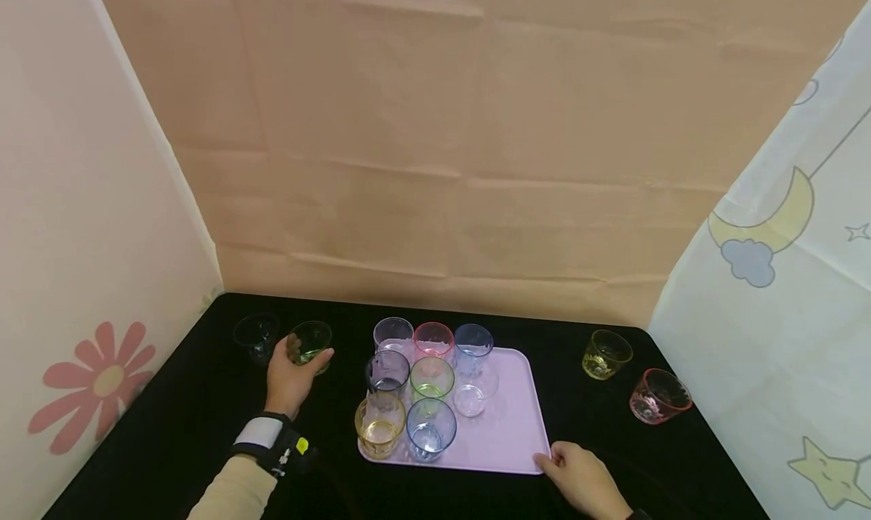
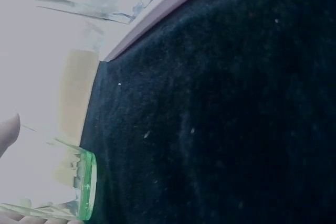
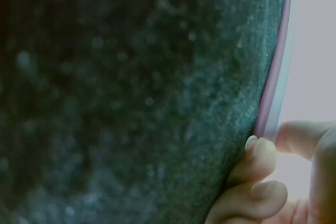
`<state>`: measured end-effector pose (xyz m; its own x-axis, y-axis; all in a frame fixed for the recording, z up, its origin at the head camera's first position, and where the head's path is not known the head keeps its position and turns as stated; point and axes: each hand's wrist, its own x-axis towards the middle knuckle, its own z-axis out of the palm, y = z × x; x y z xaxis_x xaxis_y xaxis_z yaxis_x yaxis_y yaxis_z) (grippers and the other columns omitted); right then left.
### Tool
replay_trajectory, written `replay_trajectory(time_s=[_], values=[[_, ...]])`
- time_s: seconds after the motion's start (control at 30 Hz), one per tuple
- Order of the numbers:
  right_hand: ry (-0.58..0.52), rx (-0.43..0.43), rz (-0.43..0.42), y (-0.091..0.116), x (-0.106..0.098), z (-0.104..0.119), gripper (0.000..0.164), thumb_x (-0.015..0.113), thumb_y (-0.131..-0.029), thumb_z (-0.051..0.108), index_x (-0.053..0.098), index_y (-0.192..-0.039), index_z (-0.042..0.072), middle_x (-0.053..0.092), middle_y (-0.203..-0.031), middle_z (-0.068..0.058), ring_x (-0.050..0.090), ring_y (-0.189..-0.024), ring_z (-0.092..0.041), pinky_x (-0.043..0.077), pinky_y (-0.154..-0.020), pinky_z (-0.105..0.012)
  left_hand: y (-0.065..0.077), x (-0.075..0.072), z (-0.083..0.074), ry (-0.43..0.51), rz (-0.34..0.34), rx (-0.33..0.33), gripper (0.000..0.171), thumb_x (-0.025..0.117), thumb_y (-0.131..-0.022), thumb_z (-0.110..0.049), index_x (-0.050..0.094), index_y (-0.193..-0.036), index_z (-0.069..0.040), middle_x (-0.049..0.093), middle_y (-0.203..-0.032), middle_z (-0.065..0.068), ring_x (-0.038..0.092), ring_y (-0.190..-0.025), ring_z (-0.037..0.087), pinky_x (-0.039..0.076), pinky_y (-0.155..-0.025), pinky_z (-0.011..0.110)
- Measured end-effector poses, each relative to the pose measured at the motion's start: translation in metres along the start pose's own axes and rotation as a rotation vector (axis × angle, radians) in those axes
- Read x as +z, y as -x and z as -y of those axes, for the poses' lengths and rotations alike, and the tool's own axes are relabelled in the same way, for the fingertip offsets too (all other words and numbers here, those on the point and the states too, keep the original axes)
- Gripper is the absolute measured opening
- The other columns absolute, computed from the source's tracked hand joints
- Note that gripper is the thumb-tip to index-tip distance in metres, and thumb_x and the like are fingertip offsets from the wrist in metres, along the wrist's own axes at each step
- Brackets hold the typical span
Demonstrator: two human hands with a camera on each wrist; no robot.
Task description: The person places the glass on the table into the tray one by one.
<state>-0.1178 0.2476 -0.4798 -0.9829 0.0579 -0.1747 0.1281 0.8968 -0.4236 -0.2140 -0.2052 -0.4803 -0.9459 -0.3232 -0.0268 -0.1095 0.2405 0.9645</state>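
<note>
My left hand (image 1: 291,376) holds a clear green-tinted glass (image 1: 314,342), thumb on one side and fingers on the other, at the table's left. In the left wrist view the glass (image 2: 73,182) lies sideways across the lower left corner, its green base showing. Just left of that hand stands a dark, clear glass (image 1: 257,338). My right hand (image 1: 578,478) pinches the near right corner of a pink tray (image 1: 506,422) between thumb and fingers. In the right wrist view the fingertips (image 3: 260,156) meet the tray's edge (image 3: 275,77).
Several tinted glasses stand in rows on the tray's left part, among them a yellow one (image 1: 379,427), a blue one (image 1: 431,431) and a green one (image 1: 432,378). A yellow glass (image 1: 605,355) and a red glass (image 1: 660,397) stand on the black tabletop at right.
</note>
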Motion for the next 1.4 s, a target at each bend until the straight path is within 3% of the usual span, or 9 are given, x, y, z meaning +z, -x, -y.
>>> replay_trajectory(time_s=[0.4, 0.57, 0.93, 1.27, 1.4], values=[[-0.019, -0.002, -0.009, 0.0, 0.001, -0.002, 0.035, 0.072, -0.092, 0.032, 0.052, -0.068, 0.015, 0.041, -0.059, 0.003, 0.04, -0.055, -0.015, 0.03, -0.055, -0.031, 0.02, -0.021, -0.016, -0.039, 0.115, 0.071, 0.09, 0.074, -0.094, -0.029, 0.019, -0.157, 0.005, 0.028, -0.159, 0.029, 0.028, -0.146, 0.047, 0.029, -0.117, 0.058], [-0.019, 0.0, -0.006, 0.0, 0.0, -0.003, 0.035, 0.072, -0.092, 0.032, 0.053, -0.068, 0.014, 0.041, -0.06, 0.003, 0.04, -0.055, -0.015, 0.031, -0.055, -0.031, 0.03, -0.025, -0.024, -0.059, 0.171, 0.086, 0.088, 0.077, -0.093, -0.029, 0.025, -0.155, 0.005, 0.031, -0.157, 0.029, 0.032, -0.145, 0.045, 0.031, -0.117, 0.056], [-0.027, 0.013, 0.018, 0.0, -0.001, -0.002, 0.036, 0.071, -0.094, 0.035, 0.054, -0.07, 0.014, 0.042, -0.06, 0.002, 0.041, -0.056, -0.015, 0.032, -0.056, -0.031, 0.053, -0.034, -0.055, -0.095, 0.235, 0.126, 0.085, 0.08, -0.09, -0.026, 0.031, -0.153, 0.003, 0.039, -0.154, 0.028, 0.039, -0.141, 0.046, 0.036, -0.113, 0.056], [-0.129, 0.057, 0.04, -0.001, -0.007, -0.003, 0.042, 0.064, -0.098, 0.042, 0.055, -0.07, 0.012, 0.05, -0.059, 0.0, 0.046, -0.055, -0.016, 0.036, -0.055, -0.031, 0.076, -0.026, -0.076, -0.092, 0.274, 0.207, 0.08, 0.081, -0.089, -0.025, 0.037, -0.15, 0.001, 0.046, -0.151, 0.026, 0.047, -0.136, 0.043, 0.042, -0.11, 0.051], [-0.18, 0.065, -0.021, -0.001, -0.016, 0.003, 0.04, 0.063, -0.099, 0.041, 0.055, -0.072, 0.012, 0.05, -0.059, 0.0, 0.047, -0.054, -0.016, 0.036, -0.052, -0.03, 0.084, -0.021, -0.085, -0.063, 0.286, 0.235, 0.077, 0.081, -0.088, -0.022, 0.04, -0.149, 0.0, 0.048, -0.15, 0.023, 0.049, -0.136, 0.039, 0.042, -0.11, 0.05]])
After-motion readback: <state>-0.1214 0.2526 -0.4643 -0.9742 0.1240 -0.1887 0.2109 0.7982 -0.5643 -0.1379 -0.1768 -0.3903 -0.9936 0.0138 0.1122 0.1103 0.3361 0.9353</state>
